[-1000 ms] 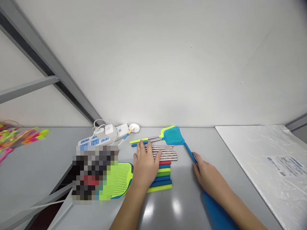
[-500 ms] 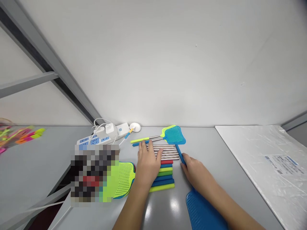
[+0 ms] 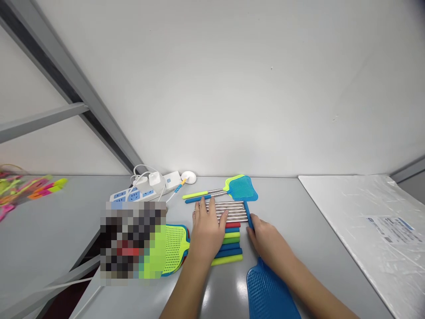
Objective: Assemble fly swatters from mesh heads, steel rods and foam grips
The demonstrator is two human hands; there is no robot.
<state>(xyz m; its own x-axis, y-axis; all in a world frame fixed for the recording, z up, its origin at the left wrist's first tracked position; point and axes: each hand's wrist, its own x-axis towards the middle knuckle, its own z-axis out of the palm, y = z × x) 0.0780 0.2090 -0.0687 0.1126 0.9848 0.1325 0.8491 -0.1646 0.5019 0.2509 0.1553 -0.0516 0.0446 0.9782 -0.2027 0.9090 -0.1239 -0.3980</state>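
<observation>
My left hand [image 3: 207, 228] lies with fingers spread over the left part of a row of metal rods [image 3: 235, 208]. In my right hand [image 3: 267, 237] is the stem of a blue fly swatter head [image 3: 272, 292]; its perforated paddle points toward me and runs out of view at the bottom. The stem's upper end is at the right ends of the rods. Just below the rods lie several coloured handle tubes [image 3: 232, 241], red, blue, green and lime, partly hidden by my left hand. Left of my wrist is a stack of fly swatter heads [image 3: 175, 243], lime on top.
Behind the rods lie two complete fly swatters, a blue one [image 3: 244, 189] over a lime one [image 3: 195, 195]. A power strip [image 3: 134, 196] with plugs and cables stands at the back left. A white wrapped panel [image 3: 352, 212] lies at right. A blurred-out patch covers the left.
My right hand has shifted slightly left with the blue swatter head, bringing its stem against or close to the rod ends. My left hand stays over the rods.
</observation>
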